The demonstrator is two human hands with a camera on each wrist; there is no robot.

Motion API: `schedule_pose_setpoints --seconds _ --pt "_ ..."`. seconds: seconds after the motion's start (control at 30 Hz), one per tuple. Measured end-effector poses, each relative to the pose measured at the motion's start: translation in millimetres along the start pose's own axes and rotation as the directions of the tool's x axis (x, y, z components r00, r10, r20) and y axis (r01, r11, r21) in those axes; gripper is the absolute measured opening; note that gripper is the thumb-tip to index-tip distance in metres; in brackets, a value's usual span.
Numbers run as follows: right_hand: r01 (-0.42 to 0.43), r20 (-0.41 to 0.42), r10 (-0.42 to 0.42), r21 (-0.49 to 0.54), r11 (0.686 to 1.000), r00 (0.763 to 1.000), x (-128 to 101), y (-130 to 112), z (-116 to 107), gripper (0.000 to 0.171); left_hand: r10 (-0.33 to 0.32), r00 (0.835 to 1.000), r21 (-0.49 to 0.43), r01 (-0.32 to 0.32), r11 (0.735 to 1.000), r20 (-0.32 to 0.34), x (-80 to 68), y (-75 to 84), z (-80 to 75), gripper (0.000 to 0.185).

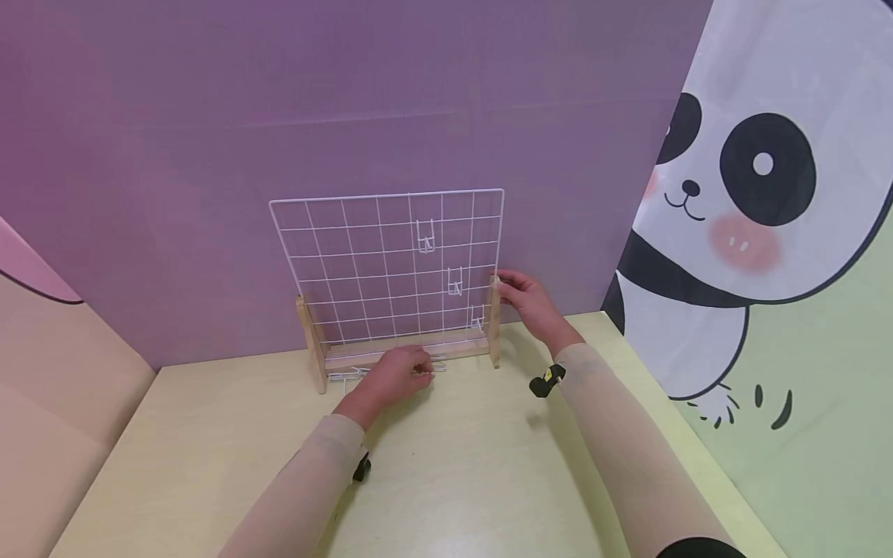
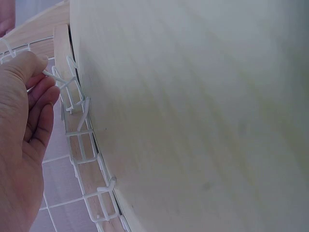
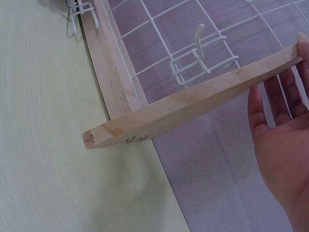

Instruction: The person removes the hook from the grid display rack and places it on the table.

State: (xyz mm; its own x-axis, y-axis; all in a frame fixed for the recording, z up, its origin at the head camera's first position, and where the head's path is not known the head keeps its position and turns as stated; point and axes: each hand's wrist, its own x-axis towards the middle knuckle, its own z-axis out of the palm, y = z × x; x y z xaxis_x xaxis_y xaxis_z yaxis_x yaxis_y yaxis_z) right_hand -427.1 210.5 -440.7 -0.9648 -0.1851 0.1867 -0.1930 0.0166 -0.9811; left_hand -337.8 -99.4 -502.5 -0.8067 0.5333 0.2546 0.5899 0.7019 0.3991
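A white wire grid (image 1: pixel 363 263) stands upright in a wooden base (image 1: pixel 405 353) at the back of the table. Three white hooks hang on it, the highest (image 1: pixel 425 236) near the top, the lowest (image 1: pixel 477 318) by the right post. My left hand (image 1: pixel 418 370) lies on the table in front of the base and pinches a loose white wire hook (image 2: pixel 53 75); more loose hooks (image 2: pixel 79 145) lie along the base. My right hand (image 1: pixel 504 285) touches the top end of the right wooden post (image 3: pixel 193 104) with fairly straight fingers (image 3: pixel 273 96).
The pale yellow table (image 1: pixel 453 465) runs toward me from the base. A purple wall stands right behind the grid. A panda-print cloth (image 1: pixel 753 194) hangs at the right, and a beige panel (image 1: pixel 56 372) borders the left.
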Motion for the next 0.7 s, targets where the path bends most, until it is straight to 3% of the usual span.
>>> schedule_pose_setpoints --seconds 0.33,0.7 --pt "0.004 -0.005 -0.004 0.032 0.999 1.000 -2.6 -3.8 1.5 0.040 -0.060 0.996 -0.017 0.061 0.998 0.059 -1.3 4.8 -0.9 0.012" --pt "0.011 0.002 -0.011 0.049 0.999 1.000 -4.0 -5.5 1.1 0.040 -0.018 0.997 0.012 0.018 1.000 0.071 -5.3 6.3 -2.3 0.014"
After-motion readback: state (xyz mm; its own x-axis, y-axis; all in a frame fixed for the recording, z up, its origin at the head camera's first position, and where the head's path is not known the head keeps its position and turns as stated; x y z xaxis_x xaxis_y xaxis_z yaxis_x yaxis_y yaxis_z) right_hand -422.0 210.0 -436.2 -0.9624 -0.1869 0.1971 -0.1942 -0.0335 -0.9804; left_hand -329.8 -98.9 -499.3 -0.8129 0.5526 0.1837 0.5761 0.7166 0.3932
